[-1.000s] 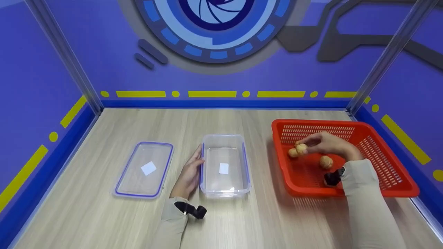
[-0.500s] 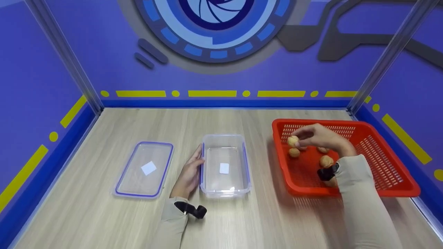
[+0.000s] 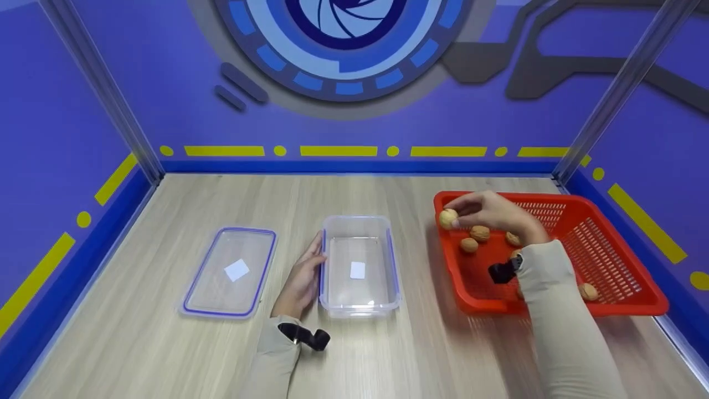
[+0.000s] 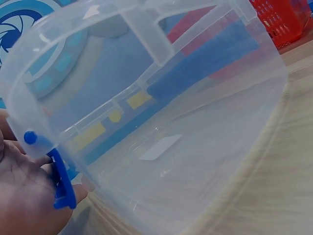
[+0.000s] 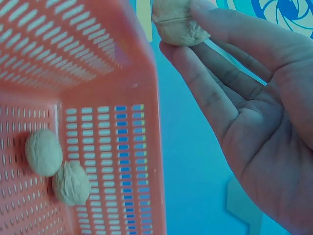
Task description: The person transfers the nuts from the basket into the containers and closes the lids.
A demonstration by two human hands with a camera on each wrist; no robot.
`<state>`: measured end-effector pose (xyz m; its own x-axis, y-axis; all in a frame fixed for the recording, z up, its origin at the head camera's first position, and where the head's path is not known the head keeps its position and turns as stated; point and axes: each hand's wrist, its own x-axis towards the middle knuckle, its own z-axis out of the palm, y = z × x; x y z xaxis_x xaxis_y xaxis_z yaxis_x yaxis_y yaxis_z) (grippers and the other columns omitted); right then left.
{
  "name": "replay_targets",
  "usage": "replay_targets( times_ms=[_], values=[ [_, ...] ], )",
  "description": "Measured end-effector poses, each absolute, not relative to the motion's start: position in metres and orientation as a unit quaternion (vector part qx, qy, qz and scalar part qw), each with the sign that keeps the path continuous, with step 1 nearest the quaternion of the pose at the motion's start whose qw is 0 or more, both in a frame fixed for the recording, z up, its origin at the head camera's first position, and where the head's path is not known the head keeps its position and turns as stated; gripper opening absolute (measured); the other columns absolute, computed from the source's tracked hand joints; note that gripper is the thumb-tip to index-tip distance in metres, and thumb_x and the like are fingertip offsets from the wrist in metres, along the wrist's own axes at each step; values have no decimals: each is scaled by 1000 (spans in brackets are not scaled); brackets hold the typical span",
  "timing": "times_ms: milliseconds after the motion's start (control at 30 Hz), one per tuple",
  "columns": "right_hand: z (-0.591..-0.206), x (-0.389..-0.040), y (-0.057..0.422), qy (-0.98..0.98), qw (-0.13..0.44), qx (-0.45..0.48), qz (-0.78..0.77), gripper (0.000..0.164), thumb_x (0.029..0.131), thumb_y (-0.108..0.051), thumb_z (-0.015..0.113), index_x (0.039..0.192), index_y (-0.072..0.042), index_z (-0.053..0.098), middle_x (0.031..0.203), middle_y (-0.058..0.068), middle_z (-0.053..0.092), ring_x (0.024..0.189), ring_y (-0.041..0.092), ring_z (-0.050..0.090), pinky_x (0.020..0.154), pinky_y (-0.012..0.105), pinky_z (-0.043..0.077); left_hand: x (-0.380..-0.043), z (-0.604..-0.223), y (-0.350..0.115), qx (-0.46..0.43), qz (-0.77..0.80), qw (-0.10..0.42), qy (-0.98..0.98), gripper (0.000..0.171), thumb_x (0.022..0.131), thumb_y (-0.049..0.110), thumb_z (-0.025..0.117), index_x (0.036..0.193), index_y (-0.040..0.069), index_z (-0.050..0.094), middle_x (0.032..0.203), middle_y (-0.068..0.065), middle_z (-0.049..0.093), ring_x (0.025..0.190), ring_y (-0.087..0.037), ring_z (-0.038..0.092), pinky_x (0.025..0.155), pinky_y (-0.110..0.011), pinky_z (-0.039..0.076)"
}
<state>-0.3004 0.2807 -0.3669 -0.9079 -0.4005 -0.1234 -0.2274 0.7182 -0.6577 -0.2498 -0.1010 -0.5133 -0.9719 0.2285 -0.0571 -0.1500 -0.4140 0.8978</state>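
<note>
My right hand point(image 3: 490, 213) pinches a walnut point(image 3: 448, 218) between thumb and fingertips, over the left rim of the red basket point(image 3: 457, 288). In the right wrist view that walnut point(image 5: 178, 22) sits at the fingertips, above the basket's edge. Several more walnuts point(image 3: 479, 233) lie on the basket floor, some partly hidden by the forearm. My left hand point(image 3: 301, 277) rests along the left side of a clear plastic container point(image 3: 361, 302), its fingers on the wall. Up close in the left wrist view, the palm point(image 4: 29, 191) lies beside a blue clip point(image 4: 63, 181) of the container.
A clear lid point(image 3: 230, 296) with a blue seal lies flat left of the container. White paper squares show in the container and on the lid. Purple printed panels point(image 3: 354, 130) wall in the back and both sides of the wooden table point(image 3: 360, 194).
My right hand has lifted the walnut and moved it left, from inside the basket to over its left rim. The left hand and the container have stayed in place.
</note>
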Motion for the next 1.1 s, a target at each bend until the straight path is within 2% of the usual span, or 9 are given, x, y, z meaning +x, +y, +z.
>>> replay_targets(
  times_ms=[200, 333, 600, 900, 1100],
  values=[
    [-367, -306, 260, 908, 125, -203, -345, 37, 84, -24, 74, 118, -12, 68, 113, 8, 70, 102, 20, 62, 93, 31, 52, -249, -512, -100, 33, 835, 113, 537, 65, 94, -1, 38, 154, 9, 14, 163, -8, -1, 150, -26, -6, 123, -39, -3],
    [-368, -309, 245, 898, 135, -213, -359, 37, 84, -18, 74, 119, -8, 68, 114, 11, 70, 105, 23, 65, 92, 34, 55, -248, -511, -99, 34, 833, 117, 540, 65, 94, 0, 38, 154, 10, 14, 163, -8, -2, 150, -26, -5, 123, -39, -1],
    [-372, -314, 216, 894, 155, -212, -362, 38, 82, -24, 76, 118, -13, 69, 114, 7, 71, 105, 23, 66, 94, 39, 55, -248, -512, -101, 45, 836, 130, 531, 67, 95, -1, 36, 155, 10, 9, 163, -8, -5, 150, -27, -7, 123, -40, -2],
    [-381, -319, 182, 880, 181, -219, -380, 38, 84, -19, 74, 120, -13, 67, 116, 6, 70, 109, 21, 64, 100, 42, 51, -248, -512, -102, 45, 838, 130, 528, 65, 96, 0, 36, 155, 11, 9, 163, -7, -6, 149, -26, -9, 123, -39, -3],
    [-391, -325, 164, 874, 177, -248, -379, 36, 86, -15, 71, 121, -11, 67, 116, 8, 70, 108, 22, 65, 98, 41, 52, -249, -511, -99, 39, 840, 126, 526, 64, 96, -1, 37, 154, 10, 11, 163, -7, -4, 150, -26, -9, 123, -39, -3]
  ],
)
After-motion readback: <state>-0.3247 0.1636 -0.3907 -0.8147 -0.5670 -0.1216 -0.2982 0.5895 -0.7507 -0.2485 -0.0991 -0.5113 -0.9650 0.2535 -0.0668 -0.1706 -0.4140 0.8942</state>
